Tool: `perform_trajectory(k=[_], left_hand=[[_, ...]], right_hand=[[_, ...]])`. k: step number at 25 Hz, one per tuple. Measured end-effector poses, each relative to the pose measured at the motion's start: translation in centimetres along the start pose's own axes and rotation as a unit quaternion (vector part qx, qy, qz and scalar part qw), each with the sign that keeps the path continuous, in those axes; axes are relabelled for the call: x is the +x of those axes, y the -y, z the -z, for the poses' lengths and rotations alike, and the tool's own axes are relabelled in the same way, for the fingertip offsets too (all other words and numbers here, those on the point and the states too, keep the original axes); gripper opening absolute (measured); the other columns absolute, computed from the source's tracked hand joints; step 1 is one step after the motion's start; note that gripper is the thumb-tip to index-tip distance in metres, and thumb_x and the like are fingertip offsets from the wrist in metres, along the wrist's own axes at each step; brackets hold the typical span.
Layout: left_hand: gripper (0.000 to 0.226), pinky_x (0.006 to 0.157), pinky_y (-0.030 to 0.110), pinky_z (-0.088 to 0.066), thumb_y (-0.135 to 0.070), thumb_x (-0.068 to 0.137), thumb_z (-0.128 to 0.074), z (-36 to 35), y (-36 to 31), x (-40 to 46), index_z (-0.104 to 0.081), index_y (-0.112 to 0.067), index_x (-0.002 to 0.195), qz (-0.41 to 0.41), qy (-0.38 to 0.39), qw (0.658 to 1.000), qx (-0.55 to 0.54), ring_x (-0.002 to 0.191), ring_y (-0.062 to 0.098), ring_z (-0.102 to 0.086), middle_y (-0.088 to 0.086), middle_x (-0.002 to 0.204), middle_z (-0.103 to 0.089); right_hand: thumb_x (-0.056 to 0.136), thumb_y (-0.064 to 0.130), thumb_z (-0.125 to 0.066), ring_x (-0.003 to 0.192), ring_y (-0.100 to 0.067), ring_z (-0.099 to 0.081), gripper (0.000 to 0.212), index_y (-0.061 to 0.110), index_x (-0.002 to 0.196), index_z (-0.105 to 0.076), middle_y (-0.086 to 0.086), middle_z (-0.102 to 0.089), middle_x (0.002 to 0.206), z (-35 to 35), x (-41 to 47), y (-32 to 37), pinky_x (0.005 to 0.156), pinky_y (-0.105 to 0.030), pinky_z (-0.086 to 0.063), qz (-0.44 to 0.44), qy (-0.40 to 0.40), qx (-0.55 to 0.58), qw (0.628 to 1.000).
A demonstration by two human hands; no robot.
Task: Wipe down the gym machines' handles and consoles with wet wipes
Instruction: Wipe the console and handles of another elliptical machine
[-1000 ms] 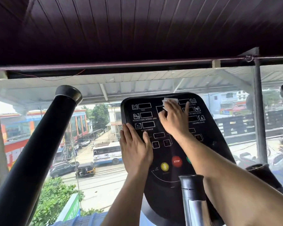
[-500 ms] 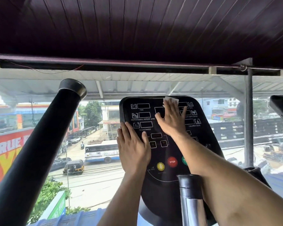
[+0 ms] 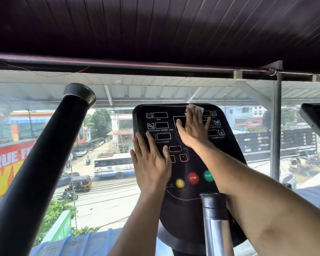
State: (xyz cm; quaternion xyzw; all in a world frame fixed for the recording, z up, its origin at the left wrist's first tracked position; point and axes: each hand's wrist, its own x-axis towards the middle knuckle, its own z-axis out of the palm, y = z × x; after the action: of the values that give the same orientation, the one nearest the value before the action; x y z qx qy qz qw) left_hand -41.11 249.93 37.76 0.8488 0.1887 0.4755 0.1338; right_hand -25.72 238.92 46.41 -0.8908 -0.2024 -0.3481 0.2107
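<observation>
**Wet wipe pinned under flat fingers at the top of the console**

The black console [image 3: 229, 150] fills the centre of the frame, tilted back toward the glass. The right hand [image 3: 192, 130] lies flat on its upper middle, fingers straight and held close together, thumb spread out to the left. The white wet wipe [image 3: 197, 108] sits under those fingertips, pressed against the panel right at the console's top edge. Only a small corner of it shows, sticking out above and slightly right of the fingertips; the rest is hidden beneath the fingers.

The left hand [image 3: 151, 163] rests lower and to the left, palm down on the console's left edge, fingers straight and a little apart, covering part of the "RESISTANCE" label. It touches nothing but the panel.

Below the two hands, in the lower centre of the frame, sit three round buttons in a row: a yellow button [image 3: 180, 183], a red STOP button [image 3: 193, 178] and a green button [image 3: 208, 176] partly covered by the right forearm.

A thick black handle [image 3: 44, 157] rises diagonally across the left of the frame, ending in a rounded cap at the upper left. A second handle post [image 3: 215, 218], black above and chromed below, stands at the bottom centre, just in front of the right forearm. Beyond the glass, in the left middle, a bus [image 3: 113, 166] is on the street.
</observation>
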Motion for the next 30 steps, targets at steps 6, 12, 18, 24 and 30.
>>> perform_trajectory(k=[6, 12, 18, 24, 30], left_hand=[[0.077, 0.131, 0.047, -0.007, -0.058, 0.1, -0.015, -0.1, 0.3, -0.2, -0.013, -0.019, 0.166, -0.008, 0.003, 1.0, 0.008, 0.161, 0.027, 0.005, 0.011, 0.174, 0.006], [0.078, 0.13, 0.049, -0.012, -0.06, 0.1, -0.014, -0.1, 0.2, -0.5, -0.015, -0.019, 0.166, -0.01, -0.001, 1.0, 0.007, 0.161, 0.028, 0.003, 0.011, 0.174, 0.005], [0.077, 0.13, 0.049, -0.012, -0.059, 0.101, -0.017, 0.0, 0.0, -0.6, -0.017, -0.018, 0.166, -0.009, -0.005, 1.0, 0.004, 0.161, 0.029, 0.002, 0.013, 0.174, 0.002], [0.075, 0.13, 0.049, -0.012, -0.059, 0.104, -0.026, 0.0, 0.1, -0.6, -0.015, -0.017, 0.166, -0.011, -0.001, 1.0, 0.01, 0.161, 0.031, 0.001, 0.014, 0.174, 0.004], [0.079, 0.129, 0.05, -0.014, -0.061, 0.1, -0.024, -0.2, 0.2, -0.7, -0.02, -0.016, 0.165, -0.013, -0.014, 1.0, 0.016, 0.16, 0.033, -0.003, 0.015, 0.173, -0.001]], right_hand=[[0.104, 0.064, -0.018, 0.156, -0.013, 0.014, 0.074, 0.029, 0.162, 0.011, 0.009, 0.021, 0.168, 6.1, 2.3, -2.8, 0.123, -0.056, 0.015, 0.061, 0.161, -0.047, 0.984], [0.103, 0.066, -0.018, 0.154, -0.01, 0.021, 0.076, 0.03, 0.16, 0.016, 0.012, 0.029, 0.165, 6.5, 1.8, -8.2, 0.122, -0.057, 0.016, -0.034, 0.18, -0.019, 0.983], [0.101, 0.067, -0.028, 0.153, -0.012, 0.025, 0.083, 0.031, 0.16, 0.019, 0.01, 0.031, 0.164, 5.8, 1.0, -6.6, 0.123, -0.055, 0.013, 0.05, 0.16, -0.019, 0.986], [0.104, 0.062, -0.029, 0.152, -0.007, 0.023, 0.077, 0.035, 0.159, 0.018, 0.016, 0.031, 0.162, 6.0, 1.2, -5.4, 0.124, -0.056, 0.013, 0.097, 0.186, -0.02, 0.977], [0.103, 0.062, -0.025, 0.152, -0.014, 0.028, 0.08, 0.028, 0.159, 0.021, 0.007, 0.034, 0.163, 6.1, 1.1, -7.3, 0.123, -0.055, 0.013, -0.051, 0.2, 0.002, 0.978]])
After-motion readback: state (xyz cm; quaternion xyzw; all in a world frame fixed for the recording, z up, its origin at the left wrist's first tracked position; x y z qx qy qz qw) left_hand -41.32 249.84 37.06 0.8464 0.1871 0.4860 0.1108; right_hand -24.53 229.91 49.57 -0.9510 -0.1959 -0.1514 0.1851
